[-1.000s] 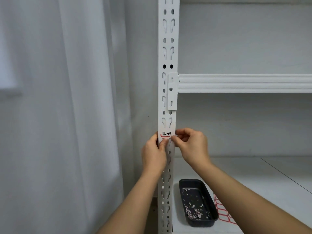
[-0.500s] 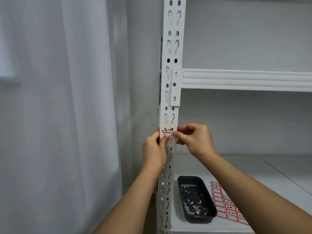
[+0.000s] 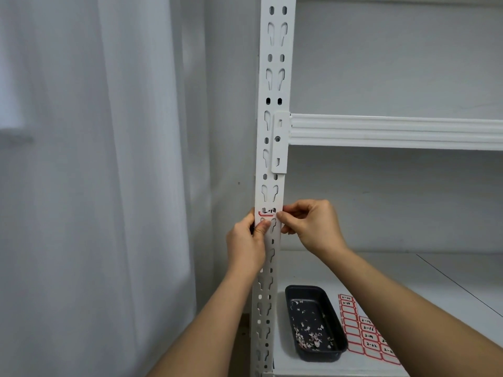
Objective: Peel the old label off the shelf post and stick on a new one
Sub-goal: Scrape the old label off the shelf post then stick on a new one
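A white slotted shelf post runs up the middle of the head view. A small red-bordered label with handwriting sits on the post at hand height. My left hand grips the post from the left, its thumb pressed on the post face just below the label. My right hand is at the post's right edge, thumb and forefinger pinching the label's right end. Part of the label is hidden by my fingers.
A black tray holding several paper scraps lies on the lower shelf. A sheet of red-bordered labels lies to its right. A white shelf beam crosses above. A white curtain hangs on the left.
The view has shifted so the post and hands sit slightly higher and more of the label sheet shows. Both hands stay at the label, with the same hold.
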